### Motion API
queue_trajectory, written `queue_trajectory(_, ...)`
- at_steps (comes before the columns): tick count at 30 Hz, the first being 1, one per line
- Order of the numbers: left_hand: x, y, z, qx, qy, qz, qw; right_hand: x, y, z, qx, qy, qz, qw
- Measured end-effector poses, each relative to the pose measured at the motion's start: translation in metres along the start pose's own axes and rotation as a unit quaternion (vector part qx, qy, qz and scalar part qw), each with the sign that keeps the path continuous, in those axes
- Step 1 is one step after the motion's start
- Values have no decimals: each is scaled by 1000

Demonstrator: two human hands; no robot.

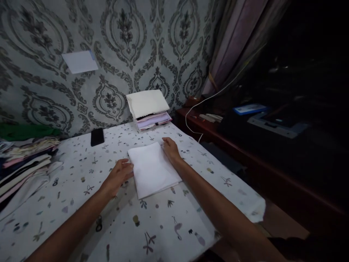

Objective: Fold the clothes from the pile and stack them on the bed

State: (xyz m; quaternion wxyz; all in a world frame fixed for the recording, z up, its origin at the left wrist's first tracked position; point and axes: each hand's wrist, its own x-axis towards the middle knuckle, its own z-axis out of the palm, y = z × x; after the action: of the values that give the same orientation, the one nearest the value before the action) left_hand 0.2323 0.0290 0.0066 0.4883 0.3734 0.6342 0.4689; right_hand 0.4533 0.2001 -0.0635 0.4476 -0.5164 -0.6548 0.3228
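Observation:
A white cloth (155,169), folded into a flat rectangle, lies in the middle of the table between my two hands. My left hand (118,176) is at its left edge, fingers loosely bent and apart, with the fingertips at or near the fabric. Along the right edge, near the far corner, rests my right hand (171,148); its fingers are partly curled and partly hidden, so whether they grip the cloth is unclear. Beyond the cloth stands a stack of folded fabrics (148,103), cream on top with pink and lilac pieces below.
A black phone (97,137) lies near the wall on the patterned tablecloth (114,225). Piled clothes (24,171) fill the left side. A white cable (188,116) hangs at the right, above a dark red wooden ledge (261,174). A white paper (80,62) is on the wall.

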Motion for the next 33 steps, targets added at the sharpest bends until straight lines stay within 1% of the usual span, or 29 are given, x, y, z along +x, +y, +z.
queue_trajectory(2,7,5,7,-55,-9,-70,996,2,-10,-2,-27,-54,-14,998)
queue_trajectory(5,8,8,20,-69,-58,-131,987,10,-33,6,-44,-164,-50,984)
queue_trajectory(7,6,6,28,-55,-77,-141,985,19,-50,15,-45,-241,-71,967)
queue_trajectory(9,6,4,31,-52,-89,-113,988,30,-65,25,-43,-311,-84,946)
queue_trajectory(11,9,6,23,-57,-137,-69,987,39,-77,31,-48,-362,-91,927)
queue_trajectory(13,14,13,6,-48,-193,-35,979,46,-85,33,-39,-398,-84,913)
queue_trajectory(14,18,18,-4,-34,-209,-27,977,47,-87,32,-14,-418,-69,906)
queue_trajectory(15,21,24,-15,-17,-216,-26,976,48,-88,31,27,-444,-44,895)
queue_trajectory(16,24,29,-25,-3,-217,-27,976,47,-88,29,75,-474,-10,877)
queue_trajectory(18,30,37,-40,12,-209,-26,978,45,-86,23,148,-529,64,833)
queue_trajectory(19,32,39,-45,13,-201,-25,979,43,-84,20,154,-540,93,822)
queue_trajectory(20,33,39,-47,12,-186,-26,982,40,-81,17,146,-539,116,822)
queue_trajectory(21,34,37,-48,11,-165,-29,986,38,-78,14,131,-525,130,831)
queue_trajectory(23,32,29,-48,14,-116,-50,992,33,-71,7,116,-488,136,855)
queue_trajectory(24,29,23,-47,13,-99,-66,993,30,-67,4,120,-473,130,863)
queue_trajectory(25,25,18,-47,8,-94,-81,992,26,-63,1,130,-465,122,867)
queue_trajectory(27,16,8,-46,-10,-106,-114,988,17,-57,-6,152,-453,101,872)
queue_trajectory(29,9,4,-46,-29,-115,-136,984,9,-52,-12,162,-440,74,880)
queue_trajectory(31,8,6,-43,-44,-99,-135,985,4,-51,-19,156,-422,39,892)
queue_trajectory(33,18,17,-37,-47,-75,-96,991,8,-54,-27,142,-374,0,916)
